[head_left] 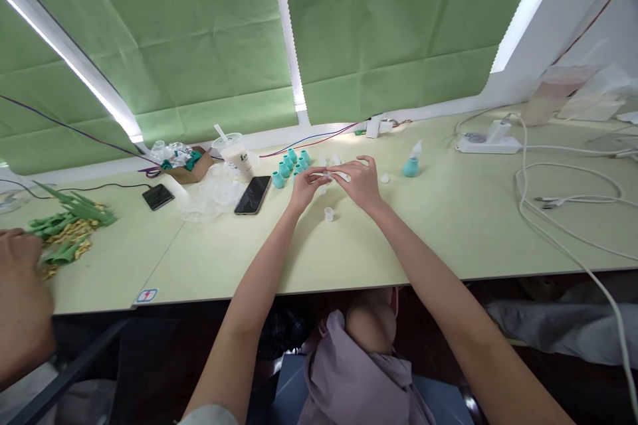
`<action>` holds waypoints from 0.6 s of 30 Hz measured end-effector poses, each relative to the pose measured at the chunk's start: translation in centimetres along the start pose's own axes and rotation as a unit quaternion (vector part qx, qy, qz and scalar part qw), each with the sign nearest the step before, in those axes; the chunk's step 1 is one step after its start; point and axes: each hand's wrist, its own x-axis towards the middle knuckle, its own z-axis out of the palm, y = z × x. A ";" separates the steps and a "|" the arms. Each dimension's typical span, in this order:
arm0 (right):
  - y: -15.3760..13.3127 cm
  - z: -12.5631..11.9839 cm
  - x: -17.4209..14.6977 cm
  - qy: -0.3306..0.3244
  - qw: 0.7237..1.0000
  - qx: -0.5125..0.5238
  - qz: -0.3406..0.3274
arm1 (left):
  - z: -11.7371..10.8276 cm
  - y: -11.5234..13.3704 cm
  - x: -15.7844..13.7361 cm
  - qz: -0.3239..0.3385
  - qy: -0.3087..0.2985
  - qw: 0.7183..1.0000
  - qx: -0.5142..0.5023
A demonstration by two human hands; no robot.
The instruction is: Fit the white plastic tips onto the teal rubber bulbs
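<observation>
My left hand (308,186) and my right hand (359,182) meet above the table, fingertips pinched together around a small whitish piece that is mostly hidden by the fingers. Just in front of them stands a small white plastic cup-like part (329,214). Several teal rubber bulbs (288,163) are grouped beside my left hand. Behind my hands lie several small white parts (335,160), partly covered. To the right of my right hand are a small white cone-shaped piece (385,178) and a teal bulb fitted with a clear nozzle (411,166).
Left of my hands lie a phone (253,195), a crumpled plastic bag (212,194), a drink cup (238,156) and a cardboard box (192,171). A co-worker's hand (20,252) is near green and yellow pieces (70,226). A power strip (489,144) and white cables (573,198) occupy the right side.
</observation>
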 end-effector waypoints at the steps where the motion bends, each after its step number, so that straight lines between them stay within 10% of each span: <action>1: 0.0 0.0 0.0 -0.004 1.000 -0.002 -0.003 | 0.0 0.0 0.0 0.000 0.000 1.000 -0.002; 10: -0.1 0.1 -0.2 0.006 0.999 0.039 -0.008 | 0.3 0.3 -0.2 0.000 0.006 1.000 -0.003; 18: 0.7 0.0 0.4 -0.004 0.946 0.291 0.145 | 0.3 0.7 -0.4 0.005 0.014 0.999 0.029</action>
